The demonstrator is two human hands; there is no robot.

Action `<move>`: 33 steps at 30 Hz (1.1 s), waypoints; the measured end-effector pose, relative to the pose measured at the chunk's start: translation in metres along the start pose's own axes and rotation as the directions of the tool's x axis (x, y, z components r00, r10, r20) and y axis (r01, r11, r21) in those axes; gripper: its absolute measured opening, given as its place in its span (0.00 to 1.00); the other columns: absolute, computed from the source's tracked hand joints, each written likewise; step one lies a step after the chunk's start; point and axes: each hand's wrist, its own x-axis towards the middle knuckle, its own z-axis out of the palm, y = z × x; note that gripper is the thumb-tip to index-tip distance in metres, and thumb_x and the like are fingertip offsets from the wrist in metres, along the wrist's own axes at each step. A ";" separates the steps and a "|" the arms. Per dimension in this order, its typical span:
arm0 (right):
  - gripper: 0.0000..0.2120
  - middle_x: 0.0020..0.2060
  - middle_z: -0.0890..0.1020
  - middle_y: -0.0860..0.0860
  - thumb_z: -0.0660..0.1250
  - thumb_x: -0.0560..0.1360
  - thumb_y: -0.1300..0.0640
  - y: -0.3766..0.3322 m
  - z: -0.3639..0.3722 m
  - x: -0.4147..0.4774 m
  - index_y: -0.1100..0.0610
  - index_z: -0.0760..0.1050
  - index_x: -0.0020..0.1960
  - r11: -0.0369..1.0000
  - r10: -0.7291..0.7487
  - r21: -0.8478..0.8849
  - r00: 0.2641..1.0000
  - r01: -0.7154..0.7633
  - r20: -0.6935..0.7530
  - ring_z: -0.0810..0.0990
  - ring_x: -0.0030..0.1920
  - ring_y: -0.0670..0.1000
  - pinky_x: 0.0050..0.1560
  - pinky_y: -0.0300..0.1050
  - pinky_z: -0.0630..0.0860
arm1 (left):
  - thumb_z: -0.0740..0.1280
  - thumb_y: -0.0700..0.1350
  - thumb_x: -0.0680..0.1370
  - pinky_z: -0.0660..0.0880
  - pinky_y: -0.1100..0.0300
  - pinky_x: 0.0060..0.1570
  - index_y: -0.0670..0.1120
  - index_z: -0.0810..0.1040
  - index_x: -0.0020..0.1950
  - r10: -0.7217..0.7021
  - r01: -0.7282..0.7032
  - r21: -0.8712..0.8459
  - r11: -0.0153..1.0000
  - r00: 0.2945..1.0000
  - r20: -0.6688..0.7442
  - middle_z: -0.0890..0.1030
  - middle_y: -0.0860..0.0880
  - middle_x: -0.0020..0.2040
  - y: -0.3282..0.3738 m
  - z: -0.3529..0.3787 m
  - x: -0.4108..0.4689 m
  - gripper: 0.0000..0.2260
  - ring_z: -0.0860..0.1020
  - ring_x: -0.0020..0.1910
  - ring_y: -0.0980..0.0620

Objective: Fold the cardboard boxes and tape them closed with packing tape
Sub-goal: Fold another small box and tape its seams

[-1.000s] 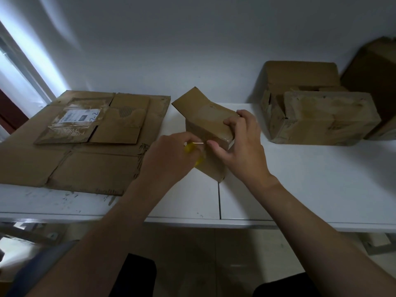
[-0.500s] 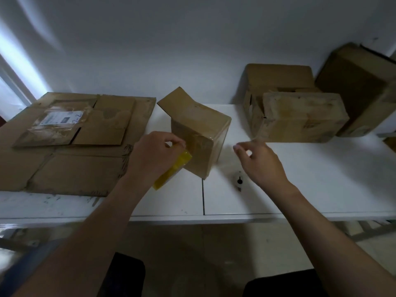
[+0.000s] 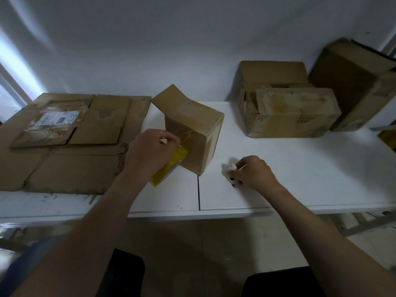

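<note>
Cardboard box (image 3: 192,133) part-taped, flap up; our left hand (image 3: 150,153) grips tape roll (image 3: 169,168); right hand (image 3: 252,172) pinches white tool (image 3: 231,169); flat sheets (image 3: 64,146) unfolded.

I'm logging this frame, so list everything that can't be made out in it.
Head view throughout.
1. The white object under the right hand: blurred and partly covered by that hand; its kind is unclear.
2. The tape roll: mostly hidden by the left hand gripping it.
3. The label on the flat cardboard: too small to read.
4. The box at the right edge: cut off by the frame.
</note>
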 end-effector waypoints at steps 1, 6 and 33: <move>0.12 0.34 0.85 0.48 0.73 0.75 0.47 -0.004 -0.004 -0.002 0.56 0.80 0.48 0.995 -0.004 0.104 1.000 0.004 -0.002 0.81 0.31 0.47 0.33 0.40 0.73 | 0.67 0.56 0.81 0.72 0.58 0.47 0.63 0.79 0.48 -0.006 0.006 -0.001 1.000 1.000 0.003 0.74 0.63 0.40 -0.001 0.000 0.001 0.04 0.71 0.38 0.66; 0.10 0.43 0.88 0.52 0.70 0.79 0.52 -0.035 -0.025 -0.027 0.57 0.72 0.53 0.711 -0.058 0.678 0.976 0.186 -0.208 0.83 0.32 0.58 0.27 0.46 0.75 | 0.67 0.57 0.81 0.73 0.58 0.46 0.64 0.80 0.46 -0.024 0.024 -0.008 1.000 1.000 0.019 0.73 0.67 0.39 -0.002 0.001 0.003 0.05 0.71 0.38 0.65; 0.17 0.62 0.76 0.50 0.66 0.79 0.45 -0.115 0.021 -0.039 0.55 0.83 0.40 0.754 -0.653 -0.430 0.636 0.496 -0.411 0.68 0.65 0.57 0.40 0.45 0.78 | 0.65 0.60 0.80 0.70 0.60 0.41 0.62 0.85 0.50 -0.013 0.015 0.090 0.996 1.000 -0.027 0.85 0.57 0.50 -0.010 -0.005 0.006 0.10 0.80 0.47 0.56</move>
